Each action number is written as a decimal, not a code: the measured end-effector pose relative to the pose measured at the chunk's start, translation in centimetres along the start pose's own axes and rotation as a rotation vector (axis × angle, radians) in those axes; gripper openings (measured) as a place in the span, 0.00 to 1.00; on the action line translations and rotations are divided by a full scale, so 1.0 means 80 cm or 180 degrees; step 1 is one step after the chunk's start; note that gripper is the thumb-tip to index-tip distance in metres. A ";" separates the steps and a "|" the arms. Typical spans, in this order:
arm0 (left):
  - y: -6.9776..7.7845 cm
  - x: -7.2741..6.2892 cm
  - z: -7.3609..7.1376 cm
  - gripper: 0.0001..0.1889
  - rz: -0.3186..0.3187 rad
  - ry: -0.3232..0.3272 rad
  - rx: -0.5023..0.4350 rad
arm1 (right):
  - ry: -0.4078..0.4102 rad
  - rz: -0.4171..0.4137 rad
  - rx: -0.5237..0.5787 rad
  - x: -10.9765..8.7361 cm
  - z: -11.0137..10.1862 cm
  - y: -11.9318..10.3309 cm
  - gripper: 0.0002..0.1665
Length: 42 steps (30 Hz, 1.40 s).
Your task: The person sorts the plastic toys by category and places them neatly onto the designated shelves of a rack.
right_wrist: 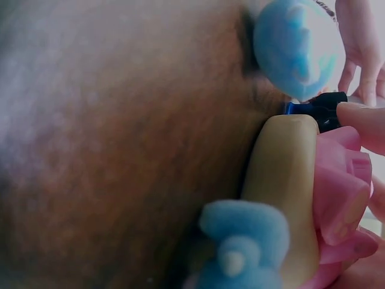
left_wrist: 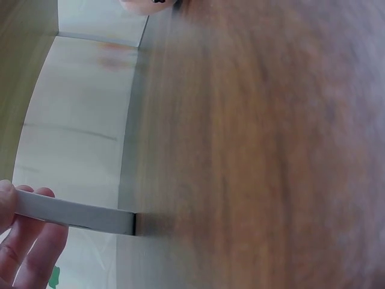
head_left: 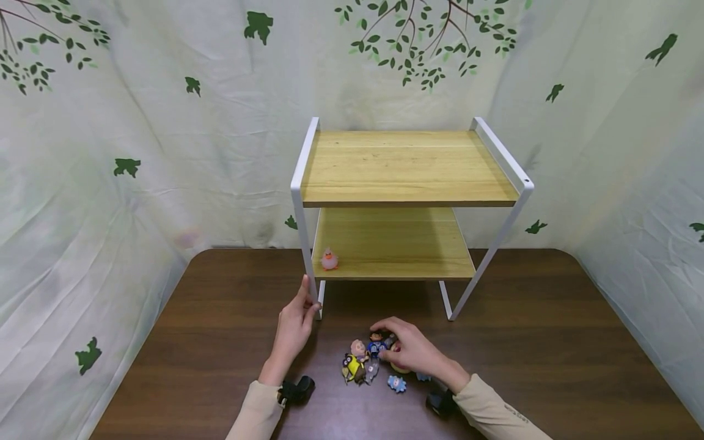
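My left hand (head_left: 294,327) holds the front left leg (left_wrist: 78,213) of a two-tier shelf, thumb on one side and fingers on the other. Just in front of the shelf, my right hand (head_left: 417,349) pinches a small dark-blue figurine (head_left: 376,347) between thumb and fingers. Crowded beside it are a pink-faced figurine (head_left: 359,349), a yellow-and-black figurine (head_left: 352,368) and a grey figurine (head_left: 371,370). Under the right palm, a pink toy on a yellow base (right_wrist: 280,180) shows in the right wrist view. A light-blue flower-shaped piece (head_left: 396,384) lies nearer me.
The shelf has a wooden upper board (head_left: 407,165) and a lower board (head_left: 396,244) in a white frame. A pink bird figurine (head_left: 329,260) stands at the lower board's left end. The brown table (head_left: 220,342) meets a leaf-patterned cloth (head_left: 220,153) behind.
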<state>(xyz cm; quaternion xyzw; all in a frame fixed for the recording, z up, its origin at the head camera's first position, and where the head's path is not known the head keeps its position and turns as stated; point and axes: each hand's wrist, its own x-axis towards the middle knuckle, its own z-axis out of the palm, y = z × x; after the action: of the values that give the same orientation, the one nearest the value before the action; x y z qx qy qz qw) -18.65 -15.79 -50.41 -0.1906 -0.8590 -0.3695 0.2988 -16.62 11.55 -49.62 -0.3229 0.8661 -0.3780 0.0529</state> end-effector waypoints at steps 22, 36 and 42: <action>-0.001 0.001 0.001 0.58 -0.0005 0.0014 -0.0055 | 0.0282 -0.0232 0.0229 -0.002 -0.005 -0.008 0.28; -0.004 0.000 0.002 0.58 0.0135 0.0117 0.0039 | 0.0417 -0.0171 0.0459 -0.002 -0.016 -0.022 0.31; -0.004 0.000 0.002 0.58 0.0136 0.0125 0.0027 | 0.0632 -0.0430 0.0349 0.000 -0.021 -0.028 0.31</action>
<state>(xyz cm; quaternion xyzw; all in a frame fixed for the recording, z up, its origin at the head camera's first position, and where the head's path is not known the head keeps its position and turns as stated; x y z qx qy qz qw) -18.87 -15.86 -50.67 -0.2003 -0.8502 -0.3631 0.3243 -16.05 11.47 -46.90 -0.3381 0.8214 -0.4575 -0.0410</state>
